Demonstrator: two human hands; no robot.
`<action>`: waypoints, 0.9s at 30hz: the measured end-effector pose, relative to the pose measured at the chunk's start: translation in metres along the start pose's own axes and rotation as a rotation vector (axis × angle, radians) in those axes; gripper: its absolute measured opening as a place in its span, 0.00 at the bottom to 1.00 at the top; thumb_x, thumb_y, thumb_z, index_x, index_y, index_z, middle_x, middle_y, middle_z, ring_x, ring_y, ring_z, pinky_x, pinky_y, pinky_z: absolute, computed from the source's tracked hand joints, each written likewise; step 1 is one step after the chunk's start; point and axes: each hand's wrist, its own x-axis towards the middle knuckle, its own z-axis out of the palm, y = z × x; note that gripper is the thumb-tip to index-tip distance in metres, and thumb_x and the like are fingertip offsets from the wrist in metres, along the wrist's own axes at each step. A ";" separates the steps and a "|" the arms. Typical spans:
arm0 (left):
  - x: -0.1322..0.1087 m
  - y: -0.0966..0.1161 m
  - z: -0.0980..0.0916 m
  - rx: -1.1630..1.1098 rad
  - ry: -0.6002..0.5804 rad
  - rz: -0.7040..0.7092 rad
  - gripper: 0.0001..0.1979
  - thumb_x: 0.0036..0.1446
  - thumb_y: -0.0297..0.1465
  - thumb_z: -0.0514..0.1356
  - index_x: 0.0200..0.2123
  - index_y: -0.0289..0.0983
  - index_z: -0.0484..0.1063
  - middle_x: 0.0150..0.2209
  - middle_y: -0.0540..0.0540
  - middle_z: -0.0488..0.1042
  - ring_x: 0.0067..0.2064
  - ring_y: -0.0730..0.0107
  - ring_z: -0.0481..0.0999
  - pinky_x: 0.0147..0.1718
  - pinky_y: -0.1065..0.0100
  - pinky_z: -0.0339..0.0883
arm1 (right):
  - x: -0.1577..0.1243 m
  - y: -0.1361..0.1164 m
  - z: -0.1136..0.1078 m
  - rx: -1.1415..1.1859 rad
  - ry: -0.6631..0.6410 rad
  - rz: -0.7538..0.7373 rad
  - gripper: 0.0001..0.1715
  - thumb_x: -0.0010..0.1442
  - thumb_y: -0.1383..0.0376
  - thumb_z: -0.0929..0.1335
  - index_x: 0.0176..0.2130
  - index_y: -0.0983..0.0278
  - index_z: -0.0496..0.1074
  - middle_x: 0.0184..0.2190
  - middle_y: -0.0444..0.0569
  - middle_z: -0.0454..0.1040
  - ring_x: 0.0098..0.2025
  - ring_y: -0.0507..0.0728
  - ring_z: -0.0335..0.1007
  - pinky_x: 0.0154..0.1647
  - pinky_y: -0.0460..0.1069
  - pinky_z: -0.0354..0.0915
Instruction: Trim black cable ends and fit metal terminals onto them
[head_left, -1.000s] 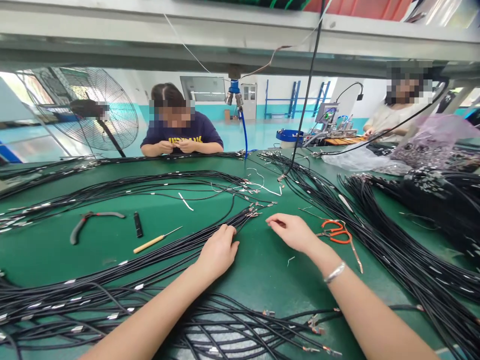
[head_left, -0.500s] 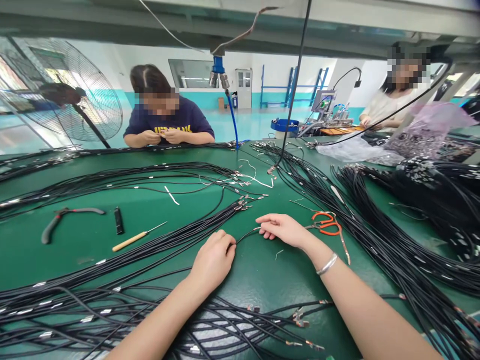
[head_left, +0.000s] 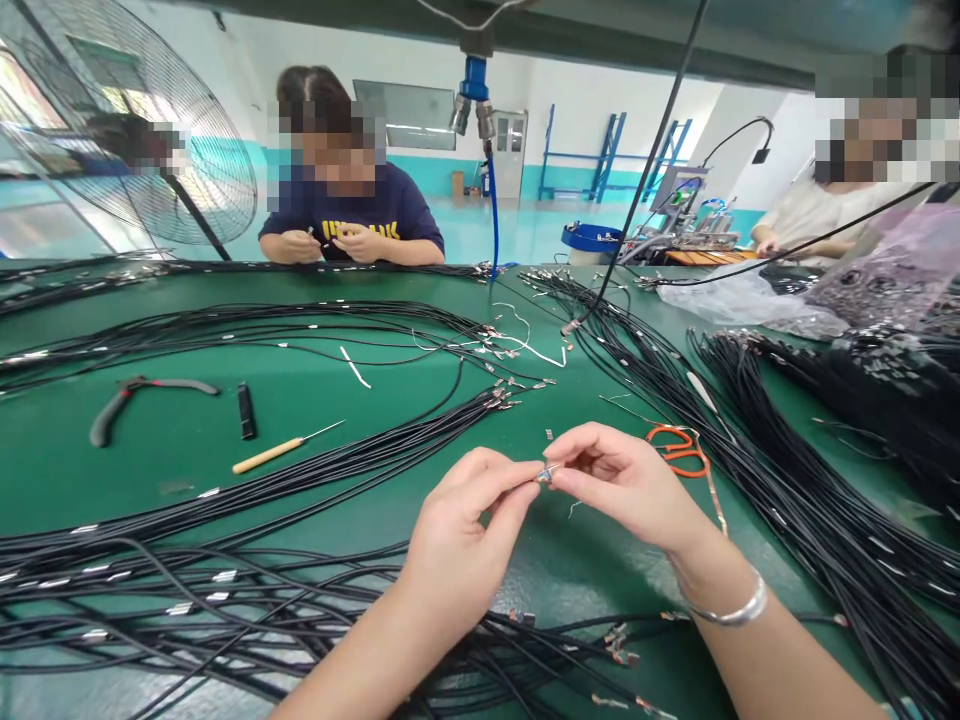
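Note:
My left hand (head_left: 469, 515) is closed, its thumb and forefinger pinching a cable end (head_left: 545, 475). Between the fingertips a small bit of metallic and bluish wire shows; the cable behind it is hidden by the hand. From the other side, my right hand (head_left: 630, 490) pinches the same tip between thumb and fingers. A silver bracelet circles the right wrist. Beyond the hands lies a bundle of black cables (head_left: 420, 430) with metal-tipped ends. More black cables (head_left: 315, 610) spread under my left forearm. Orange-handled scissors (head_left: 682, 462) lie just right of my right hand.
Pliers (head_left: 112, 405), a black tool (head_left: 246, 410) and a wooden-handled awl (head_left: 270, 455) lie on the green table (head_left: 187, 410) at left. Thick cable bundles (head_left: 772, 440) cover the right side. A black cable (head_left: 652, 170) hangs from above. Two co-workers sit across the table.
My hands have come together, both fingertips now at the cable end; before, they were apart and the right hand was beside the tip. The view has shifted slightly.

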 end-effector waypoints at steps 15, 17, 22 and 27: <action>-0.005 -0.007 -0.002 -0.171 0.036 -0.138 0.08 0.53 0.28 0.62 0.34 0.43 0.80 0.28 0.49 0.75 0.30 0.72 0.73 0.30 0.72 0.68 | 0.002 0.006 0.007 0.156 -0.024 0.064 0.09 0.52 0.64 0.74 0.32 0.63 0.73 0.30 0.45 0.74 0.32 0.51 0.70 0.33 0.47 0.66; -0.007 -0.007 0.000 -0.156 0.054 -0.142 0.08 0.52 0.29 0.62 0.35 0.43 0.80 0.29 0.49 0.76 0.31 0.71 0.73 0.31 0.71 0.68 | 0.002 0.006 0.006 0.157 -0.025 0.041 0.08 0.52 0.64 0.74 0.32 0.62 0.73 0.30 0.45 0.74 0.33 0.52 0.69 0.34 0.47 0.67; -0.009 -0.008 0.003 -0.151 0.098 -0.186 0.09 0.52 0.29 0.63 0.39 0.41 0.78 0.30 0.49 0.76 0.31 0.70 0.73 0.30 0.70 0.67 | 0.003 0.006 0.004 0.154 -0.014 -0.002 0.06 0.52 0.65 0.74 0.32 0.62 0.75 0.30 0.45 0.74 0.33 0.52 0.69 0.36 0.48 0.66; -0.005 -0.010 -0.003 -0.264 -0.027 -0.195 0.04 0.52 0.30 0.63 0.32 0.41 0.79 0.31 0.48 0.75 0.34 0.68 0.73 0.34 0.69 0.66 | 0.002 0.003 0.007 0.224 -0.015 0.029 0.05 0.51 0.66 0.74 0.31 0.62 0.75 0.29 0.44 0.75 0.31 0.50 0.70 0.34 0.46 0.66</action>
